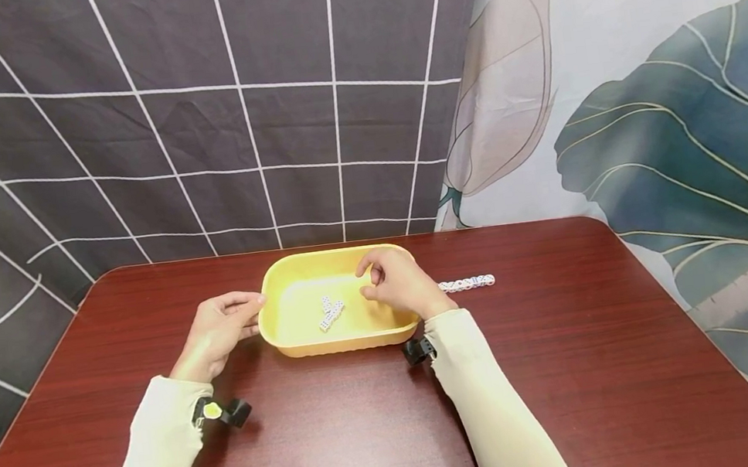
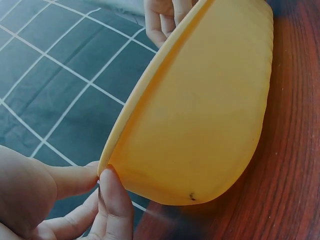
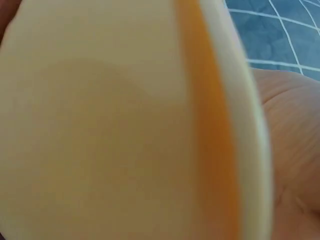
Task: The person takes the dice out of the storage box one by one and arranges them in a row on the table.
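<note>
A yellow plastic basin [image 1: 345, 344] stands on the table with several white dice [image 1: 332, 315] in a small cluster on its floor. At its left end my left hand [image 1: 220, 326] pinches the rim between thumb and fingers; the left wrist view shows the fingertips [image 2: 116, 192] on the outside of the rim. My right hand [image 1: 397, 281] reaches over the basin's right end, thumb and index finger bent and apart, nothing seen between them. In the right wrist view the basin's wall [image 3: 100, 140] hides the fingers, and only part of the palm [image 3: 295, 145] shows.
A row of white dice [image 1: 467, 283] lies on the dark red table [image 1: 605, 345] just right of the basin, its left end near my right wrist. Behind the table hangs a dark gridded cloth [image 1: 193, 131], with a leaf-patterned cloth [image 1: 684, 133] at the right.
</note>
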